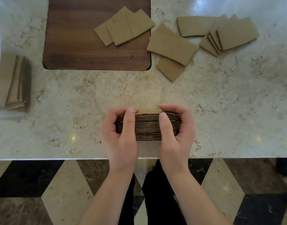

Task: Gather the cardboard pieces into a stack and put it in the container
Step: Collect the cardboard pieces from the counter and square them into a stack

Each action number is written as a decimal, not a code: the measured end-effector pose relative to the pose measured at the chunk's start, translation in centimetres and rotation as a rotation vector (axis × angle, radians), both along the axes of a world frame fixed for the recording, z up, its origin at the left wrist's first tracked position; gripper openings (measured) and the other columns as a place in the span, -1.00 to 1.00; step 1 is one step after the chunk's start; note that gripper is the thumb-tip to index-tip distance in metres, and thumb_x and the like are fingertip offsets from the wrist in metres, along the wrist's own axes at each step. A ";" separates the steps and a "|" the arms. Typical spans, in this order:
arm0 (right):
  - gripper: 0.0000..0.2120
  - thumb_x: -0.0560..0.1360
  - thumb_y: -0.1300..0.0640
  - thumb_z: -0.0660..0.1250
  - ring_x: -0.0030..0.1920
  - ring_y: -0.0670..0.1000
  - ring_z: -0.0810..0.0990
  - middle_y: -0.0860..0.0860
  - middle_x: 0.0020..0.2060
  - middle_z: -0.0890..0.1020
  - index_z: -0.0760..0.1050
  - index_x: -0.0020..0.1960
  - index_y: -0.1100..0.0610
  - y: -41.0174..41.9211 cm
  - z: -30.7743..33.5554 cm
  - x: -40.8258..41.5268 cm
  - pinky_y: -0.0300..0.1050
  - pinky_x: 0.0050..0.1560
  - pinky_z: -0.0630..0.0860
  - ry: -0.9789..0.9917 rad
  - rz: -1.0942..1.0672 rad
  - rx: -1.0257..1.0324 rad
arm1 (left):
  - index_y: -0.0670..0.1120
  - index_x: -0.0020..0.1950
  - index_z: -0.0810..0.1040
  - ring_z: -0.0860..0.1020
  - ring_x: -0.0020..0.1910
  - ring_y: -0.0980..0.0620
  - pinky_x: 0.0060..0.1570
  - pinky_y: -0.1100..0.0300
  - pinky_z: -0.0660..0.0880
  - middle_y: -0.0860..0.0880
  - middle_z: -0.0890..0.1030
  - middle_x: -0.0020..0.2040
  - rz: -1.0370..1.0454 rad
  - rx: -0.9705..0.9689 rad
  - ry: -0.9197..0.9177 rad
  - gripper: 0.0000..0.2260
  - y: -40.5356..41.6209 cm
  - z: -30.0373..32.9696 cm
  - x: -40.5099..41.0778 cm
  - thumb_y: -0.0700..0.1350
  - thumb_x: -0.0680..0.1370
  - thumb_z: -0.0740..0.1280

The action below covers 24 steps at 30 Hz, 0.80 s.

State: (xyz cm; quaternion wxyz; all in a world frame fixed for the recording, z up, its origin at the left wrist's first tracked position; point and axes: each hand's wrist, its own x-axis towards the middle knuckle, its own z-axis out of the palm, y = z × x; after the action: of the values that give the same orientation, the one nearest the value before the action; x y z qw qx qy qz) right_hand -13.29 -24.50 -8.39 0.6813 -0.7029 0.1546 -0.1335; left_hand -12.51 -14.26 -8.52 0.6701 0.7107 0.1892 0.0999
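A thick stack of brown cardboard pieces [147,126] stands near the front edge of the marble table, its corrugated edges facing me. My left hand [121,135] clasps its left end and my right hand [175,135] clasps its right end, thumbs pressed on the near face. Loose cardboard pieces lie flat farther back: a few overlapping on the wooden board [125,26], some at centre right [170,46], and a fanned group at far right [227,33]. A clear plastic container [3,78] sits at the left edge with cardboard pieces [16,83] inside.
A dark wooden board [84,38] is set into the marble table [74,103] at the back. The table's front edge [58,158] runs just below my wrists. Below it is a patterned floor of dark and light tiles.
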 end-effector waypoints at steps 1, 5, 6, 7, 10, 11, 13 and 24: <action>-0.89 0.58 0.20 0.33 -0.05 -0.19 0.61 -0.18 -0.07 0.64 0.56 0.07 0.06 0.2 0.0 0.4 -0.36 -0.02 0.50 0.005 -0.025 -0.001 | 0.04 -0.04 0.67 0.70 -0.10 0.04 -0.12 -0.02 0.67 0.02 0.74 -0.12 0.040 0.011 0.005 -0.87 -0.3 0.0 0.1 -0.01 0.64 0.34; -0.83 0.62 0.26 0.32 -0.14 -0.24 0.58 -0.23 -0.15 0.60 0.52 0.02 -0.02 0.4 0.3 1.7 -0.38 -0.12 0.49 -0.007 -0.050 -0.044 | 0.11 -0.07 0.64 0.69 -0.14 0.06 -0.16 0.13 0.65 0.05 0.73 -0.15 0.083 -0.014 -0.025 -0.92 -0.4 0.0 0.8 0.02 0.63 0.40; -0.86 0.63 0.22 0.31 -0.15 -0.22 0.57 -0.22 -0.17 0.59 0.52 0.02 -0.01 0.4 0.2 1.9 -0.34 -0.13 0.49 0.006 -0.054 -0.068 | 0.11 -0.08 0.64 0.69 -0.15 0.04 -0.16 0.11 0.65 0.05 0.72 -0.16 0.075 -0.012 -0.020 -0.91 -0.5 -0.2 0.9 0.03 0.62 0.41; -0.90 0.64 0.19 0.28 -0.16 -0.18 0.57 -0.19 -0.19 0.58 0.53 0.02 0.01 0.5 0.0 2.1 -0.29 -0.15 0.49 0.030 -0.062 -0.101 | 0.10 -0.09 0.64 0.69 -0.15 0.03 -0.17 0.07 0.66 0.05 0.72 -0.17 0.065 0.006 -0.014 -0.90 -0.5 -0.3 0.9 0.03 0.62 0.41; -0.84 0.67 0.15 0.22 -0.13 -0.05 0.60 -0.10 -0.16 0.62 0.58 0.09 0.09 0.5 0.0 2.3 -0.07 -0.13 0.56 0.087 -0.048 -0.171 | 0.08 -0.08 0.63 0.68 -0.17 0.09 -0.18 0.09 0.66 0.06 0.71 -0.17 0.038 0.061 -0.004 -0.88 -0.5 -0.3 1.1 -0.01 0.64 0.36; -0.82 0.67 0.15 0.21 -0.12 -0.04 0.61 -0.08 -0.14 0.62 0.59 0.12 0.09 0.4 0.3 2.2 -0.03 -0.12 0.58 0.104 -0.025 -0.167 | 0.08 -0.08 0.63 0.67 -0.16 0.11 -0.18 0.11 0.66 0.06 0.71 -0.17 0.023 0.069 0.004 -0.87 -0.4 -0.2 1.1 -0.01 0.65 0.34; -0.81 0.66 0.12 0.20 -0.08 -0.07 0.63 -0.09 -0.14 0.64 0.59 0.12 0.03 -0.3 0.9 2.1 -0.09 -0.10 0.59 0.145 0.061 -0.149 | 0.06 -0.07 0.65 0.69 -0.13 0.08 -0.15 0.10 0.67 0.06 0.72 -0.16 -0.017 0.098 0.022 -0.83 -0.2 0.0 1.1 0.01 0.65 0.31; -0.34 0.51 -0.08 0.51 0.44 0.12 0.45 0.01 0.41 0.56 0.37 0.53 0.06 -8.1 5.3 21.3 0.17 0.45 0.35 0.405 0.569 -0.969 | 0.07 -0.07 0.70 0.70 -0.12 0.16 -0.11 0.25 0.63 0.13 0.76 -0.13 -0.091 0.023 0.081 -0.74 0.3 -0.3 1.0 0.14 0.61 0.28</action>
State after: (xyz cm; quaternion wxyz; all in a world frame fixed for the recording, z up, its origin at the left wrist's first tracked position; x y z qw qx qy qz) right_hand 8.02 -32.56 -3.06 0.2488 -0.9589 0.0084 0.1358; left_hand -11.54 -13.91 -8.82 0.6574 0.7299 0.1825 0.0427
